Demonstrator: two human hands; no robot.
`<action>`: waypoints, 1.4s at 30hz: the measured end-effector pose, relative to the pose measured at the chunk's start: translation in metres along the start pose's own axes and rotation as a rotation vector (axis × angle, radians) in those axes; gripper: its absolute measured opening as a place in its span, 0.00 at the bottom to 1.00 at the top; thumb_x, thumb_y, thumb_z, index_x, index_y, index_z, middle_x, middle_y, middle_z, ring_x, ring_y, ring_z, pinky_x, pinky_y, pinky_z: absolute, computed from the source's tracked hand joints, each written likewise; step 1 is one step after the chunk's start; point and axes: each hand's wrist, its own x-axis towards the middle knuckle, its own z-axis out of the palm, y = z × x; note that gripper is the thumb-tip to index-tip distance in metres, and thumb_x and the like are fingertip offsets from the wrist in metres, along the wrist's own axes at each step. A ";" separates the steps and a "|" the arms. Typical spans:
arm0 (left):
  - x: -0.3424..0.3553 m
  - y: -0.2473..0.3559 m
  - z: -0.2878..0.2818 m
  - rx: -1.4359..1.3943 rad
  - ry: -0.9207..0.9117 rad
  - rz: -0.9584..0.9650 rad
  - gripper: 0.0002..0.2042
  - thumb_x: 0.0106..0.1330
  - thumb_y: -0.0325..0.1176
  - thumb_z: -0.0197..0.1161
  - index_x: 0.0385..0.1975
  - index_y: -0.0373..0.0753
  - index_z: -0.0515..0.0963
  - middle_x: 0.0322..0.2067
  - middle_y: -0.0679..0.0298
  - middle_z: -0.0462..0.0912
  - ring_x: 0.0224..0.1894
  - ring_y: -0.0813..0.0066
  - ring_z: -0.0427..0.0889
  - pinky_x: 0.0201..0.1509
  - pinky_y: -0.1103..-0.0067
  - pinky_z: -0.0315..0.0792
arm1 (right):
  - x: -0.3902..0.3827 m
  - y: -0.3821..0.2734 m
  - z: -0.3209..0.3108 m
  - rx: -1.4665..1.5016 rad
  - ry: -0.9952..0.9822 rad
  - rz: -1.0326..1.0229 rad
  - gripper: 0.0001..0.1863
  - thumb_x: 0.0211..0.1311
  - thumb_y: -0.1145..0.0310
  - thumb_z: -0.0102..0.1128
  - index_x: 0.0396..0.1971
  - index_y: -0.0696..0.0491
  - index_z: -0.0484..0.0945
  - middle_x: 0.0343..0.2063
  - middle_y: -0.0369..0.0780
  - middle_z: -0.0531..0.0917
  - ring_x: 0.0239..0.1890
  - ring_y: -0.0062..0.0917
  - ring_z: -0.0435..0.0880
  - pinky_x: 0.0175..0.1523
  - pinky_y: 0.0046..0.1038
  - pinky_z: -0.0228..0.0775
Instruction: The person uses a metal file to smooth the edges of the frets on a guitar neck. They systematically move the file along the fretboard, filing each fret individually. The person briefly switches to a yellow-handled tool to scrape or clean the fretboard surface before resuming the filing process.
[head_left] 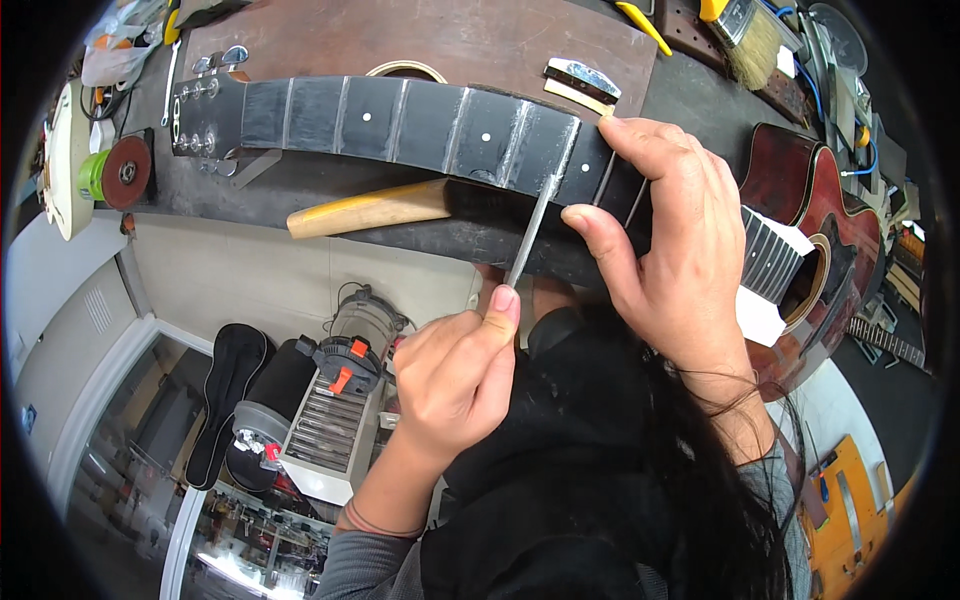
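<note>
A guitar neck (423,122) with a black fretboard and white dot inlays lies across the bench. Its headstock (209,117), with metal tuners, is at the left end. Pale dust lines several frets. My left hand (455,375) is closed around a slim grey metal rod-like tool, probably a file (533,232), and its far tip meets the fretboard at a dusty fret. To the right, my right hand (680,220) spans the neck with fingers apart. Its index fingertip is at the far edge and its thumb by the near edge; the other fingers are partly hidden.
A wooden block (370,209) lies on the bench's near side. A metal-and-wood tool (581,84) rests beyond the neck, and a brush (748,45) at far right. A dark red guitar (815,170) stands right. Below left are a vacuum (365,325) and black case (225,400).
</note>
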 end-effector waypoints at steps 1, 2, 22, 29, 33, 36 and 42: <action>0.003 0.000 0.001 0.007 0.003 0.007 0.28 0.60 0.10 0.71 0.63 0.29 0.86 0.23 0.58 0.80 0.20 0.61 0.79 0.28 0.68 0.74 | 0.001 0.000 -0.001 -0.008 0.002 -0.005 0.33 0.62 0.62 0.83 0.65 0.55 0.80 0.59 0.45 0.88 0.61 0.45 0.86 0.66 0.43 0.74; 0.009 -0.002 0.003 0.022 0.019 0.010 0.28 0.60 0.10 0.70 0.63 0.29 0.86 0.23 0.59 0.79 0.20 0.62 0.79 0.27 0.68 0.74 | 0.000 0.000 0.004 0.008 0.006 -0.022 0.33 0.62 0.62 0.83 0.65 0.55 0.80 0.59 0.45 0.88 0.61 0.45 0.86 0.66 0.43 0.74; -0.020 0.002 -0.013 -0.022 0.001 -0.050 0.22 0.60 0.10 0.72 0.56 0.26 0.87 0.22 0.59 0.80 0.18 0.65 0.77 0.25 0.72 0.72 | 0.001 0.000 0.000 -0.007 -0.003 0.003 0.33 0.61 0.64 0.83 0.64 0.55 0.81 0.59 0.45 0.88 0.60 0.45 0.86 0.66 0.42 0.74; -0.008 0.000 -0.007 -0.037 0.025 -0.080 0.21 0.64 0.11 0.71 0.58 0.26 0.86 0.26 0.57 0.86 0.19 0.68 0.80 0.25 0.74 0.75 | 0.000 0.000 0.001 0.011 -0.002 -0.001 0.33 0.61 0.64 0.84 0.64 0.55 0.81 0.59 0.45 0.88 0.60 0.45 0.87 0.66 0.42 0.75; -0.009 0.001 -0.012 -0.030 -0.054 -0.075 0.18 0.67 0.10 0.69 0.56 0.24 0.85 0.33 0.51 0.93 0.21 0.74 0.85 0.28 0.78 0.77 | 0.000 0.001 0.000 -0.004 -0.012 0.003 0.33 0.61 0.64 0.84 0.64 0.55 0.81 0.59 0.45 0.88 0.60 0.45 0.87 0.66 0.42 0.75; -0.011 0.000 -0.012 -0.017 -0.068 -0.064 0.17 0.67 0.10 0.69 0.54 0.25 0.87 0.34 0.50 0.93 0.23 0.72 0.87 0.30 0.77 0.79 | 0.000 0.001 0.000 0.001 -0.016 0.004 0.33 0.61 0.65 0.84 0.64 0.55 0.81 0.59 0.46 0.88 0.60 0.45 0.86 0.66 0.42 0.75; 0.043 -0.009 0.015 -0.026 0.002 -0.004 0.28 0.59 0.10 0.70 0.62 0.30 0.87 0.25 0.59 0.83 0.21 0.63 0.81 0.29 0.69 0.77 | 0.001 -0.001 0.000 -0.004 -0.017 0.014 0.33 0.60 0.65 0.84 0.65 0.55 0.81 0.59 0.46 0.88 0.60 0.45 0.86 0.65 0.42 0.75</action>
